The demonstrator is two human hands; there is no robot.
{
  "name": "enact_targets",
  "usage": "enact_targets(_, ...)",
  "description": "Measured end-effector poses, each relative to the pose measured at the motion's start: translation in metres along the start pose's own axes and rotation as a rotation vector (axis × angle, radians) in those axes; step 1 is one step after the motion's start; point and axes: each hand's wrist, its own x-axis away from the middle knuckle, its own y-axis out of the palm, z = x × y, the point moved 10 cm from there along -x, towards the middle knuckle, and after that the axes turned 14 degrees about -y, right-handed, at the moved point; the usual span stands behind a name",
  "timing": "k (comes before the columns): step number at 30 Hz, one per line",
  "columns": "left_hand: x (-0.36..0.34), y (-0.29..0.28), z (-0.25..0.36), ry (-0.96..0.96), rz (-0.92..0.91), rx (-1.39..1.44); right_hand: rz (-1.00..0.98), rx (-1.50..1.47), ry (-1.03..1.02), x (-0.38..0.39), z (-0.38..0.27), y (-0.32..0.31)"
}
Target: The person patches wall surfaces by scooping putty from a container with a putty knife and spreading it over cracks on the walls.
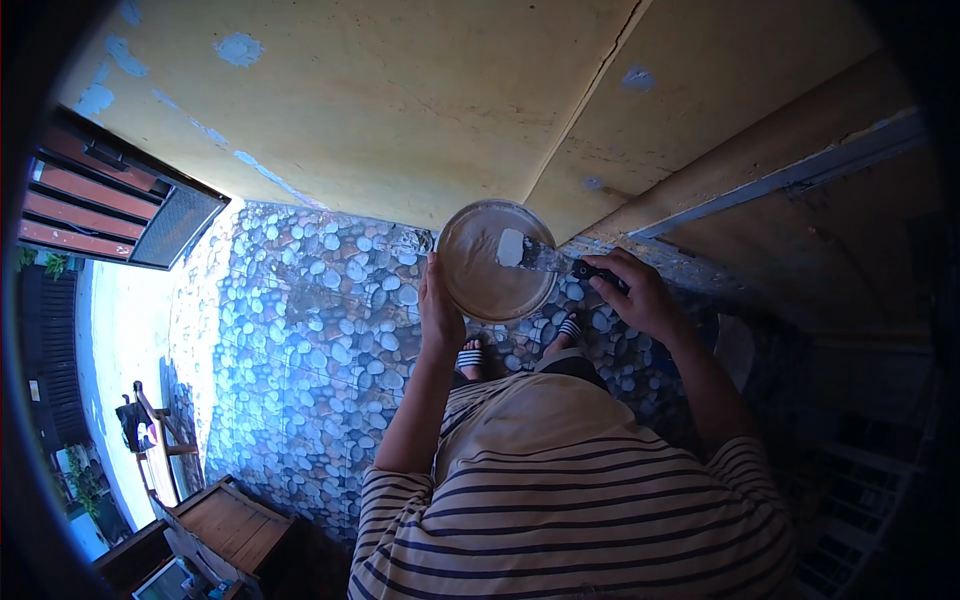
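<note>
A round container [480, 282] of pale, smooth paste is held at chest height in front of the wall [420, 110], gripped on its left side by my left hand [438, 305]. My right hand [630, 290] is closed around the black handle of a putty knife [585, 270]. Its metal blade reaches over the paste, and a whitish dab of paste [508, 248] sits on the blade's tip. Whether the blade touches the paste in the container cannot be told. The yellowish wall carries cracks and pale bluish patches.
The pebble-patterned floor [300, 340] holds my two feet in striped sandals [470, 356]. An open door [110, 190] with dark bars stands at the upper left. A wooden chair [158, 440] and a wooden cabinet [235, 530] are at the lower left. A recessed wall edge [780, 170] runs along the right.
</note>
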Motion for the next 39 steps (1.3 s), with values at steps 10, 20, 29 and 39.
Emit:
enact_targets(10, -0.010, -0.008, -0.024, -0.165, 0.057, 0.035, 0.050, -0.140, -0.006, 0.010, 0.004, 0.031)
enact_targets(20, -0.006, -0.002, -0.025, -0.193, 0.062, 0.133, 0.152, -0.319, 0.107, 0.020, 0.000, 0.051)
enact_targets(29, -0.015, -0.005, -0.040, -0.216, 0.017, 0.310, 0.361, -0.333, 0.426, 0.067, 0.056, 0.031)
enact_targets(39, -0.016, -0.022, -0.054, -0.261, 0.073, 0.227, 0.325, -0.020, 0.612, 0.066, 0.162, -0.034)
